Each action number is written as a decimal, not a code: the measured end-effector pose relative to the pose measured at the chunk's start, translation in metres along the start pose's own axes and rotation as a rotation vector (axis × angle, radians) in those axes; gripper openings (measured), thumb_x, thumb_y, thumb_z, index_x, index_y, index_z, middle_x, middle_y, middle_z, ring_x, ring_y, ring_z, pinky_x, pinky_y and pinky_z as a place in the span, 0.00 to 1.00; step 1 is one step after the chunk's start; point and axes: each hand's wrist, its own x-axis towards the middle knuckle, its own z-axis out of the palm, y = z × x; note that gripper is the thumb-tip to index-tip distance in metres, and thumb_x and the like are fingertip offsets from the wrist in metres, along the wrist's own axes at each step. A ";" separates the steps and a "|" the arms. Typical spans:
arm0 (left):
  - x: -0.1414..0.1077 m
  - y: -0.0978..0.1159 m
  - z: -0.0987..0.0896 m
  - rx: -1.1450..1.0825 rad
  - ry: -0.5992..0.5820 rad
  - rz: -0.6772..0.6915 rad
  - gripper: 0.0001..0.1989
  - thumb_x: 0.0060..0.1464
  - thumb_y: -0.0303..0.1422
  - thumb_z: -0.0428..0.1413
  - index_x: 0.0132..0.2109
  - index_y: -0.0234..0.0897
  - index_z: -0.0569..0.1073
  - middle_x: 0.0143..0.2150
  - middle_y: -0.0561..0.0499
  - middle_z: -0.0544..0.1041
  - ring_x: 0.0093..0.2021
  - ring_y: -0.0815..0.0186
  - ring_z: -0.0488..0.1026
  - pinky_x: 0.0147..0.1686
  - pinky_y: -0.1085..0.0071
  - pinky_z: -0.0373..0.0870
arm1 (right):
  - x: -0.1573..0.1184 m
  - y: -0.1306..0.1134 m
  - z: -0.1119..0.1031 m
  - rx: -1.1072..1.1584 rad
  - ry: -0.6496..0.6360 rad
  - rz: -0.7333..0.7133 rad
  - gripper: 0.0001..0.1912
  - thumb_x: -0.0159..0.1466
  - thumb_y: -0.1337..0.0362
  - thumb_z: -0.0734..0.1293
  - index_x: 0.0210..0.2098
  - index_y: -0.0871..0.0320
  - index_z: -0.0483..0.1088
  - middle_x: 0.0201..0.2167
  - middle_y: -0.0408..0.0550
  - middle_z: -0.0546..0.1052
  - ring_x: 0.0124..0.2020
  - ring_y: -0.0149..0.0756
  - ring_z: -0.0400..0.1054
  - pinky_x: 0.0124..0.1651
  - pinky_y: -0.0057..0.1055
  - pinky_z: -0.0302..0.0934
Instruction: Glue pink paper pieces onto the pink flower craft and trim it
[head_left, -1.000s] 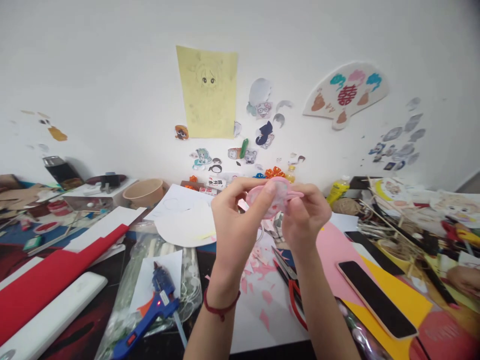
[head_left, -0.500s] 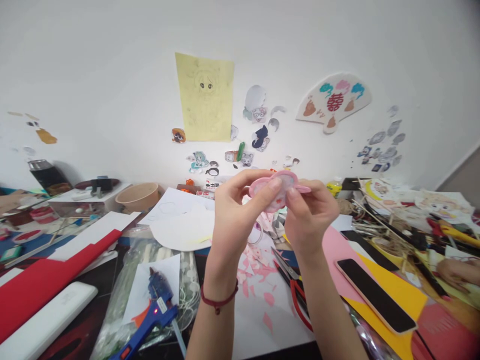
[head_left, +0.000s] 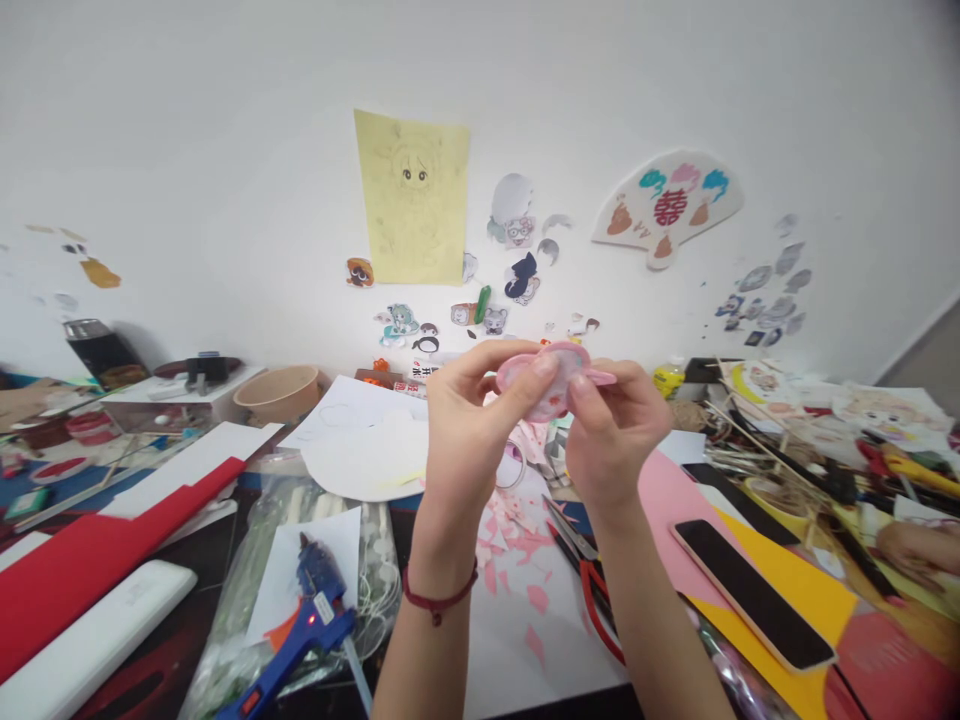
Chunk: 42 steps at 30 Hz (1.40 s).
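A small pink-rimmed piece (head_left: 553, 390) with a pale, patterned middle is held up above the table; it looks like a rounded cut-out of felt or paper, though its exact kind is unclear. My left hand (head_left: 480, 410) pinches its left side, thumb flat on the near face. On the other side, my right hand (head_left: 611, 430) grips the edge between thumb and fingers, where a pink flap sticks out to the right. Below the hands, pink scraps (head_left: 517, 535) lie over a white sheet (head_left: 517, 640). Red-handled scissors (head_left: 592, 580) rest beside my right forearm.
A blue glue gun (head_left: 319, 610) with its red light on lies at front left, near a white bar-shaped case (head_left: 97, 640) and red sheets (head_left: 120, 540). At right are a phone (head_left: 754, 595), yellow paper (head_left: 802, 590) and another person's hand (head_left: 919, 550).
Both hands and the pink-rimmed piece have shifted very slightly left. The grip looks the same, and the view has moved a little.
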 end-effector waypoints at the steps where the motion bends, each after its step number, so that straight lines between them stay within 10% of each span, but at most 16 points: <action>1: 0.000 0.000 -0.001 0.023 -0.023 -0.015 0.07 0.53 0.37 0.69 0.38 0.42 0.83 0.37 0.52 0.83 0.38 0.65 0.77 0.35 0.70 0.73 | 0.000 0.001 0.000 -0.003 0.014 0.006 0.04 0.60 0.65 0.74 0.30 0.54 0.76 0.27 0.41 0.76 0.28 0.30 0.69 0.33 0.30 0.66; 42: 0.014 -0.019 -0.020 -0.013 -0.026 0.052 0.05 0.52 0.36 0.70 0.33 0.41 0.83 0.32 0.52 0.81 0.33 0.69 0.72 0.33 0.72 0.66 | -0.001 0.006 0.000 -0.045 -0.107 -0.069 0.06 0.60 0.71 0.73 0.32 0.54 0.75 0.27 0.40 0.76 0.28 0.29 0.69 0.31 0.29 0.64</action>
